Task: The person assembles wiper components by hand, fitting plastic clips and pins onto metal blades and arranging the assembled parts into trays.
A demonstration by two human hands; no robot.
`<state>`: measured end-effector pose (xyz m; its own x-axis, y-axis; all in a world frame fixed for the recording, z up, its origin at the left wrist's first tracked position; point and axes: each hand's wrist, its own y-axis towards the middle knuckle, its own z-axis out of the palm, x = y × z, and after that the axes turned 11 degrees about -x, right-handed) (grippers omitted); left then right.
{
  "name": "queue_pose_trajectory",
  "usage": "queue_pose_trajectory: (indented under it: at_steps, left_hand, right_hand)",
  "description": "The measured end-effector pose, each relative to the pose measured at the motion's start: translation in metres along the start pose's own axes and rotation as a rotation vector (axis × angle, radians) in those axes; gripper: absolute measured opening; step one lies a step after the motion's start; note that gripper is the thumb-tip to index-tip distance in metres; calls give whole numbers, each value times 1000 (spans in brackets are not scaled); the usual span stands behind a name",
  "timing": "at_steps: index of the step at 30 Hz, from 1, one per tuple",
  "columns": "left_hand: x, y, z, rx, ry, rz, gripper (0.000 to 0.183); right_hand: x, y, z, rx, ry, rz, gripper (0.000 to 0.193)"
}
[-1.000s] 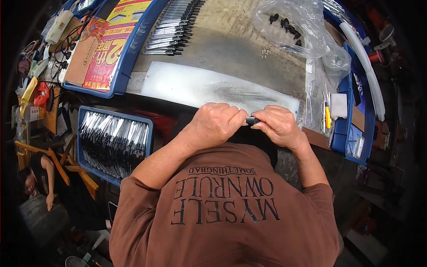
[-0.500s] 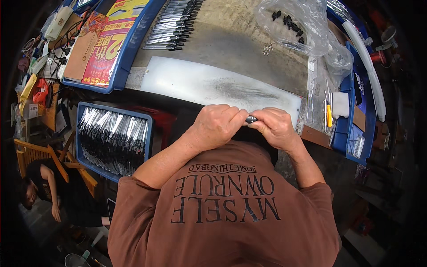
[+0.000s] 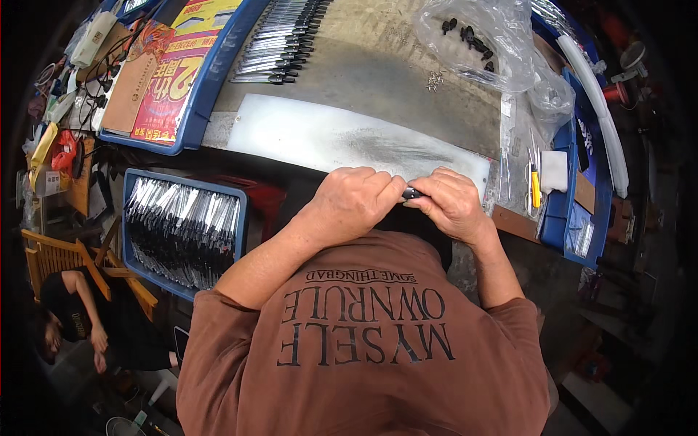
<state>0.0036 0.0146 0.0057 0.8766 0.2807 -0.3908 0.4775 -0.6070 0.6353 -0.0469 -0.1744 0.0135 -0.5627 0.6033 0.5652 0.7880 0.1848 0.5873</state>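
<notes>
Fingers of the left hand (image 3: 354,207) and right hand (image 3: 452,203) pinch one small dark part (image 3: 411,193) between them, clenched, near the pale sheet (image 3: 327,138).

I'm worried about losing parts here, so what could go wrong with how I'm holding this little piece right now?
The small dark part is pinched between the left hand and right hand at the bench's near edge, not over it; a slip could drop it toward your lap or the floor. The tiny screws lie loose on the worktop and could scatter if the plastic bag beside them gets tugged.
</notes>
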Motion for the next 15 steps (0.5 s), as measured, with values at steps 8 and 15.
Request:
queue_pose_trajectory:
  at_steps: [8, 15]
  left_hand:
    - [2, 7, -4, 34, -32, 25, 11]
    - [-1, 7, 1, -49, 0, -7, 12]
  right_hand:
    - [3, 3, -7, 7, 17, 29, 20]
    - [1, -4, -1, -93, -25, 17, 19]
